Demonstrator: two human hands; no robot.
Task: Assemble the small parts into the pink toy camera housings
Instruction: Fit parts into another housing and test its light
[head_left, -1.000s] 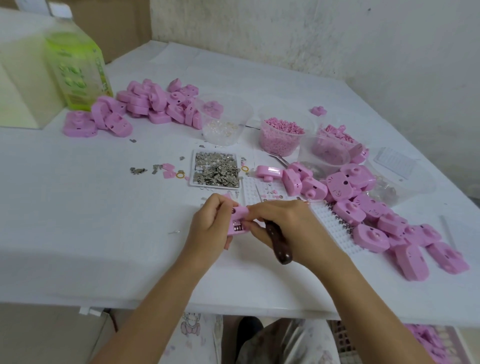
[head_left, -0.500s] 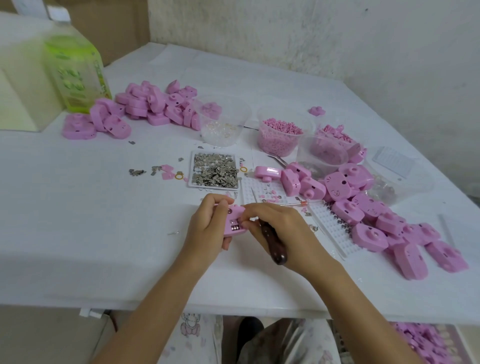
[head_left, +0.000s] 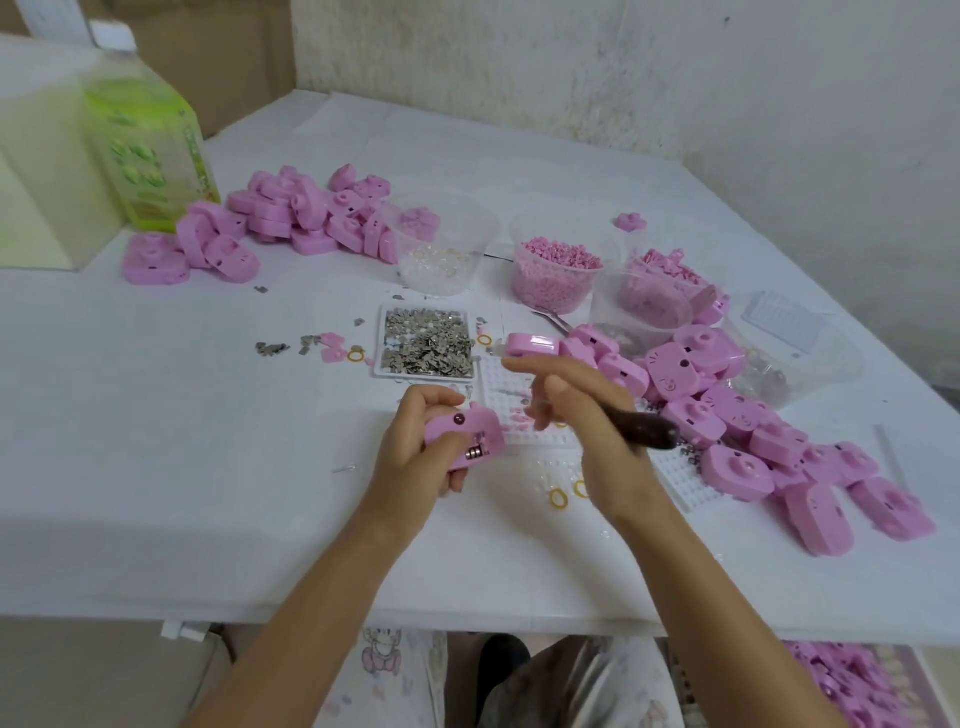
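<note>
- The left hand (head_left: 410, 457) curls round one pink housing (head_left: 457, 428) at frame centre.
- The right hand (head_left: 582, 421) grips a dark-handled tool (head_left: 647, 430), forefinger extended.
- The housing looks light, rigid and smooth, and is probably best held by its edges.
- The tray of metal parts (head_left: 428, 340) lies just above.
</note>
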